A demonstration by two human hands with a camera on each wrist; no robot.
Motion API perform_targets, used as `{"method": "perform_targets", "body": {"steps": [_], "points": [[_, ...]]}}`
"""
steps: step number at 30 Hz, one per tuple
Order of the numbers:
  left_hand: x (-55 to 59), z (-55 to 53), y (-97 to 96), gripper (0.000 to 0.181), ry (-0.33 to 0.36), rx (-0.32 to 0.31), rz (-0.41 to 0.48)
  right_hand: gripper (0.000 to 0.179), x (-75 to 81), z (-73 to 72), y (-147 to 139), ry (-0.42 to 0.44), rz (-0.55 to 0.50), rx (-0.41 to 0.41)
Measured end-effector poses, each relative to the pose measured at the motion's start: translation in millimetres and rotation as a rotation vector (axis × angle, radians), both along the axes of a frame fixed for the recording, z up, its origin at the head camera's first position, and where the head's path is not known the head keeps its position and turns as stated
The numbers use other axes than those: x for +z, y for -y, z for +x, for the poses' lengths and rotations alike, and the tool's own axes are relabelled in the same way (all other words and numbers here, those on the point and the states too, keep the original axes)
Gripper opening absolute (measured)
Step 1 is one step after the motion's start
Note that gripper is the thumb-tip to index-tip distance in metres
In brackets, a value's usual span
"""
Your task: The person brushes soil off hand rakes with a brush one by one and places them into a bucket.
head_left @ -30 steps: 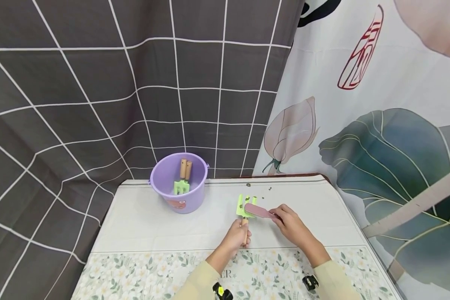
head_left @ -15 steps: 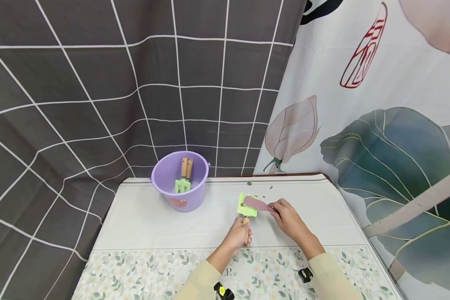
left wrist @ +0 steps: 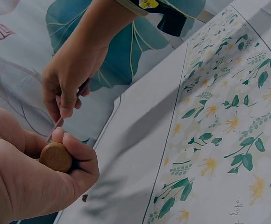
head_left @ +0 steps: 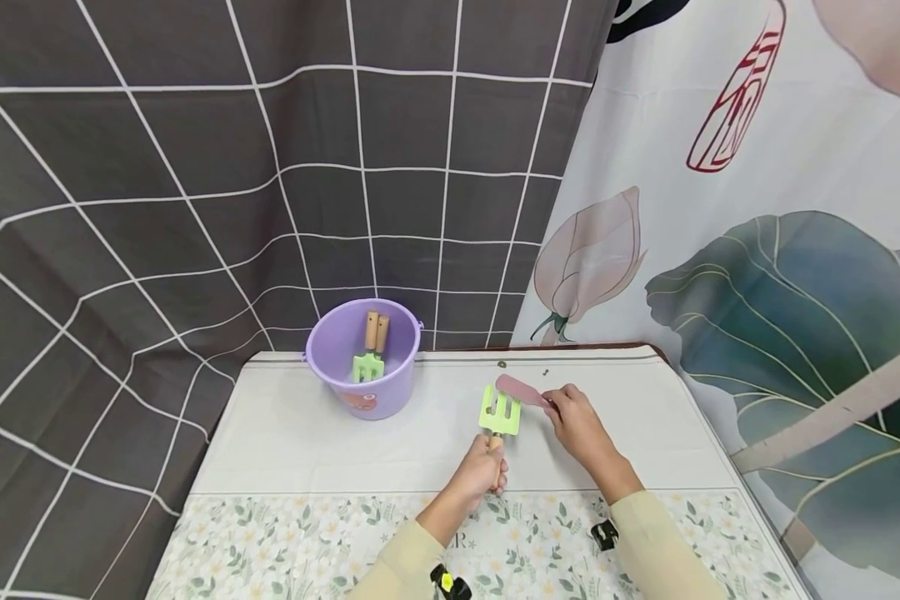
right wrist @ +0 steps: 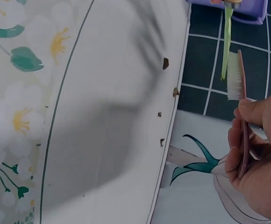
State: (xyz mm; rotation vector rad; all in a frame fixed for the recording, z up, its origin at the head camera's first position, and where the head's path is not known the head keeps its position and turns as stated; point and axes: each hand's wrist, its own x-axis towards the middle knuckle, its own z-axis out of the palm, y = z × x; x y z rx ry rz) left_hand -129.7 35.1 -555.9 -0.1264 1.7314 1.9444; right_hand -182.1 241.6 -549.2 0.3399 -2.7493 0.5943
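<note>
My left hand (head_left: 480, 471) grips the wooden handle of a light green garden hand fork (head_left: 500, 425), its tines pointing away from me. The round handle end (left wrist: 56, 157) shows inside the curled fingers in the left wrist view. In my right hand (head_left: 577, 421) is a pink-backed brush (head_left: 521, 390), pinched between thumb and fingers. White bristles (right wrist: 235, 77) face the fork in the right wrist view, close against its edge. Whether they touch it is hard to tell. A small dark speck sits on the fork's left tine in the head view.
Left of the hands, a purple bucket (head_left: 401, 396) holds green tools with wooden handles, one a small fork (head_left: 367, 368). Dark crumbs (right wrist: 166, 63) lie on the white tablecloth (head_left: 300, 442) near its far edge. A grey grid curtain (head_left: 405, 200) hangs behind.
The brush has moved from across the middle of the tines up to the right tine's tip, baring more of the fork. Both hands keep their hold. The head view has shifted slightly.
</note>
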Motion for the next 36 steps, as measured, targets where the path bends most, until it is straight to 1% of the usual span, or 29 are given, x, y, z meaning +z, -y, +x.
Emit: {"method": "perform_targets", "body": {"steps": [5,8,12,15,20,24,29,33,36], "points": [[-0.4,1.0,-0.4,0.032,0.001,-0.002,-0.008,0.013,2.5,-4.3,-1,0.009,0.004,-0.015],[-0.9,0.4,-0.2,0.034,0.001,-0.003,-0.011,0.014,4.5,-5.7,-2,0.028,-0.008,-0.021],[-2.2,-0.9,-0.3,0.034,-0.002,0.001,-0.009,0.016,7.9,-2.5,-2,0.058,-0.03,-0.015],[-2.8,-1.9,-0.2,0.032,-0.009,0.009,-0.01,0.016,7.8,5.0,-4,0.072,-0.035,0.011],[-3.8,-3.4,2.0,0.032,-0.015,0.012,-0.001,0.017,3.9,20.3,-3,0.091,-0.033,0.091],[-5.3,-3.8,3.1,0.032,-0.011,0.012,0.009,0.018,1.2,27.7,0,0.086,-0.035,0.141],[-5.7,-3.6,2.5,0.03,-0.019,0.013,0.004,0.02,0.4,28.9,3,0.077,-0.042,0.167],[-5.0,-3.1,2.2,0.029,-0.022,0.012,0.002,0.021,-1.6,26.0,3,0.084,-0.041,0.185],[-4.2,-2.3,2.7,0.025,-0.024,0.01,-0.001,0.02,-4.2,23.1,2,0.078,-0.049,0.183]]}}
